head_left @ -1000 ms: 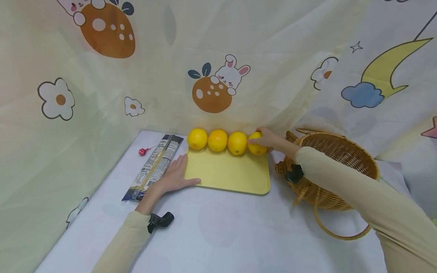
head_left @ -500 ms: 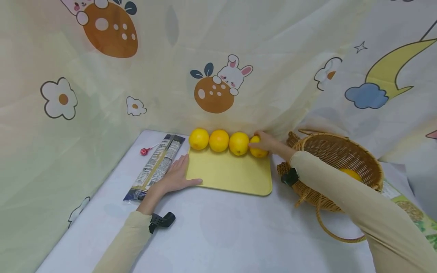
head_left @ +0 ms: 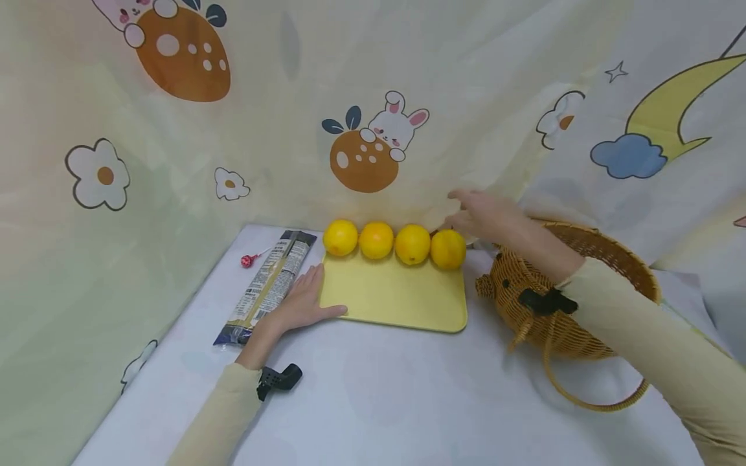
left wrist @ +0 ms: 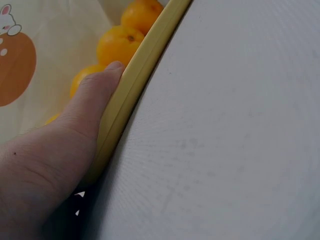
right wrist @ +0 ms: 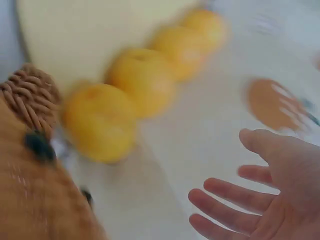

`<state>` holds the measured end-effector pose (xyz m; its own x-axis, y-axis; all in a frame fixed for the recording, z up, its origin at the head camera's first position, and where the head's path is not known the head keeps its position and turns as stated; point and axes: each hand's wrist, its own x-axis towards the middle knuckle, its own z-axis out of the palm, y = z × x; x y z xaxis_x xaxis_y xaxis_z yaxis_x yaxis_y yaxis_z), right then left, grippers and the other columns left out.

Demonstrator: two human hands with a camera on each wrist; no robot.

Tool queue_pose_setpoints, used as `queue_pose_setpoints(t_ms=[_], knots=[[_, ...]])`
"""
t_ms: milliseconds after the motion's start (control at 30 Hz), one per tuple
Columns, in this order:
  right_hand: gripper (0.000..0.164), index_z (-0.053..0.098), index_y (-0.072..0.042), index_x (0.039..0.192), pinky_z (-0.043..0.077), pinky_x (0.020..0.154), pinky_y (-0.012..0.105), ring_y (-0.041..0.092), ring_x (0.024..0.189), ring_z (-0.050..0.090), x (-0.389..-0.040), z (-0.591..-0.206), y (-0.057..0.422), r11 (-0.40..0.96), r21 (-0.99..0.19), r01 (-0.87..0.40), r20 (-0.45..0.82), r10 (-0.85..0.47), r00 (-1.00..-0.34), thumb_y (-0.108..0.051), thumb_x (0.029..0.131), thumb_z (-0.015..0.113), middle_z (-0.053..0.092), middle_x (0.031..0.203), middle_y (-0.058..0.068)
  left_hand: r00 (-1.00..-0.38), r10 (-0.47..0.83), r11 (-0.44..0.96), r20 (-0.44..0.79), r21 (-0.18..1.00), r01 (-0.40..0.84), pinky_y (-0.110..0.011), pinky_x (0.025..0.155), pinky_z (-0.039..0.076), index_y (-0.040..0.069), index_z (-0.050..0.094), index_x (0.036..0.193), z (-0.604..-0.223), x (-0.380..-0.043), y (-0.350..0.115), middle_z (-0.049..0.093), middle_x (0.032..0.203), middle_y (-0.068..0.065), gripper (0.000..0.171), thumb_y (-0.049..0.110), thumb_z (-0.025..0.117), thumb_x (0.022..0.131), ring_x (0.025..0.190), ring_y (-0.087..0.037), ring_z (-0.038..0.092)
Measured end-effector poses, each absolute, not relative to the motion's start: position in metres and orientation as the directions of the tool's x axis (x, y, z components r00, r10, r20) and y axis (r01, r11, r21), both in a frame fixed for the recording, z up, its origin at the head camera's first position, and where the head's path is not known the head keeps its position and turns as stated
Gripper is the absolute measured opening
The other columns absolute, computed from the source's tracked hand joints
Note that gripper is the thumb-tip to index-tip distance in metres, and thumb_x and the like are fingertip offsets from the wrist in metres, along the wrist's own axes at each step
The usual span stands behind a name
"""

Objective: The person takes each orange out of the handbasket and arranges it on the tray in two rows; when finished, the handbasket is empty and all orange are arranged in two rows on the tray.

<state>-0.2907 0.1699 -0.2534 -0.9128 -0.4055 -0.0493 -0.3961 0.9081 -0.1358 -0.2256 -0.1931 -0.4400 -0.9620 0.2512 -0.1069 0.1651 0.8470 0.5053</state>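
Several oranges stand in a row along the back of a yellow tray (head_left: pixel 393 298). My left hand (head_left: pixel 300 304) rests at the tray's left end, fingers straight, its thumb along the front rim; the left wrist view shows the thumb (left wrist: pixel 95 97) against that rim. My right hand (head_left: pixel 492 217) is raised behind and to the right of the rightmost orange (head_left: pixel 448 250), between it and a wicker basket (head_left: pixel 519 285). In the right wrist view its fingers are spread and hold nothing, apart from the nearest orange (right wrist: pixel 100 122).
The basket, shaped like an animal with a looped handle (head_left: pixel 606 406), stands right of the tray, under my right forearm. Left of the tray lie a long printed packet (head_left: pixel 265 285) and a red lollipop (head_left: pixel 247 261). A patterned cloth (head_left: pixel 280 142) hangs close behind the oranges.
My right hand has let go of the rightmost orange and moved up and to the right. That orange stays at the row's end. My left hand keeps its place on the tray.
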Motion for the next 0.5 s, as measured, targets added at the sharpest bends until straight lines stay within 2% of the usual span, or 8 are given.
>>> queue_pose_setpoints(t_ms=[100,233,333,433,500], knots=[[0.053,0.046,-0.005,0.14,0.054,0.087,0.054,0.04,0.111,0.061,-0.268,-0.229,0.204,0.897,-0.185,-0.401,0.05,-0.399,-0.916,-0.039,0.099,0.05,0.06,0.129,0.025,-0.965,0.248,0.845,-0.089,0.506,0.17,-0.05,0.125,0.004,0.002,-0.001,0.155,-0.439,-0.228,-0.193,-0.001,0.164,-0.017,0.123,0.076,0.058,0.077,0.153,-0.033,0.0],[0.039,0.06,-0.001,0.123,0.055,0.085,0.053,0.04,0.104,0.063,-0.245,-0.231,0.255,0.88,-0.227,-0.417,0.135,-0.395,-0.909,-0.031,0.098,0.057,0.064,0.117,0.023,-0.966,0.245,0.854,-0.083,0.491,0.175,-0.052,0.125,0.005,0.002,-0.001,0.155,-0.439,-0.23,-0.195,-0.001,0.164,-0.017,0.124,0.077,0.057,0.076,0.153,-0.034,0.001],[0.03,0.066,-0.002,0.115,0.057,0.078,0.039,0.035,0.098,0.064,-0.231,-0.246,0.291,0.875,-0.249,-0.415,0.122,-0.397,-0.91,-0.025,0.096,0.062,0.068,0.11,0.018,-0.965,0.249,0.856,-0.086,0.485,0.178,-0.052,0.125,0.005,0.002,-0.001,0.155,-0.441,-0.231,-0.197,0.0,0.164,-0.017,0.124,0.077,0.058,0.076,0.153,-0.033,0.001],[0.029,0.067,-0.003,0.114,0.052,0.068,0.025,0.03,0.093,0.064,-0.219,-0.26,0.316,0.891,-0.25,-0.38,0.065,-0.376,-0.924,-0.024,0.095,0.062,0.07,0.107,0.014,-0.962,0.256,0.856,-0.091,0.485,0.182,-0.05,0.125,0.005,0.001,0.0,0.155,-0.443,-0.231,-0.197,0.0,0.164,-0.017,0.124,0.078,0.057,0.076,0.153,-0.033,0.001],[0.031,0.066,-0.003,0.117,0.051,0.067,0.024,0.031,0.093,0.064,-0.214,-0.266,0.326,0.895,-0.266,-0.357,0.024,-0.364,-0.931,-0.025,0.096,0.061,0.07,0.108,0.016,-0.962,0.255,0.855,-0.097,0.487,0.178,-0.051,0.125,0.005,0.001,-0.001,0.155,-0.445,-0.231,-0.197,-0.001,0.164,-0.018,0.125,0.079,0.056,0.075,0.153,-0.033,0.001]])
